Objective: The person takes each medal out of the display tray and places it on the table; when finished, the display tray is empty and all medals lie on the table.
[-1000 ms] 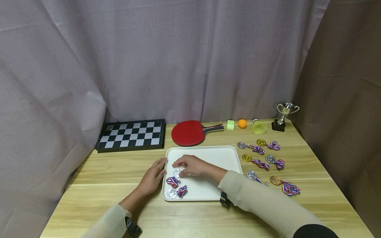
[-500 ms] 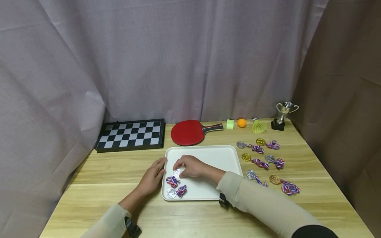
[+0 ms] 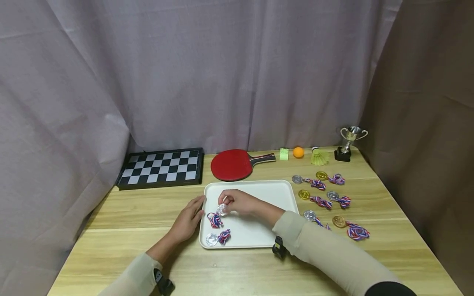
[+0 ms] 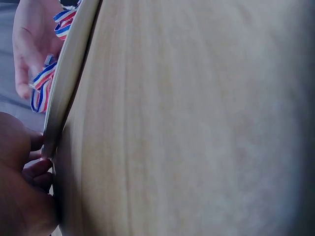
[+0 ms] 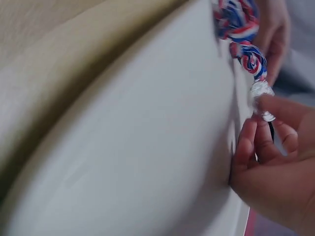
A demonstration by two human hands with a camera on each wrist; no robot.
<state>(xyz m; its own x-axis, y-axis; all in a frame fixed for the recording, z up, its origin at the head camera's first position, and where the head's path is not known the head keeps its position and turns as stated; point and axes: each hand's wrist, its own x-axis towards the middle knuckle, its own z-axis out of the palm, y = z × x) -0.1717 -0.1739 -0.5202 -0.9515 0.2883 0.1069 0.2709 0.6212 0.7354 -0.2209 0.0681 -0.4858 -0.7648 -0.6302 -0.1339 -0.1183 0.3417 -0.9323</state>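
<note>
While the right hand (image 3: 237,202) pinches a silver medal (image 3: 221,209), left hand (image 3: 189,217) relaxed at white tray (image 3: 266,189), wooden table (image 3: 140,213), grey curtain (image 3: 222,74)

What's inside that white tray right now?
Inside the white tray are two silver medals with striped ribbons: one lies near its front corner, the other is pinched by the right hand. Whatever lies beneath that hand is hidden.

The wooden counter (image 3: 122,230) carries a white tray (image 3: 275,193), which sits under the right hand's grip and touches the left hand's grip at its edge. Beyond the grips, against the curtain, lie a chessboard (image 3: 160,167), a red paddle (image 3: 237,164), a green block (image 3: 284,153), an orange ball (image 3: 298,152), a shuttlecock (image 3: 319,156) and a small trophy (image 3: 346,144). Well off to the right of the grips, six ribboned medals (image 3: 326,197) lie directly on the wood.
</note>
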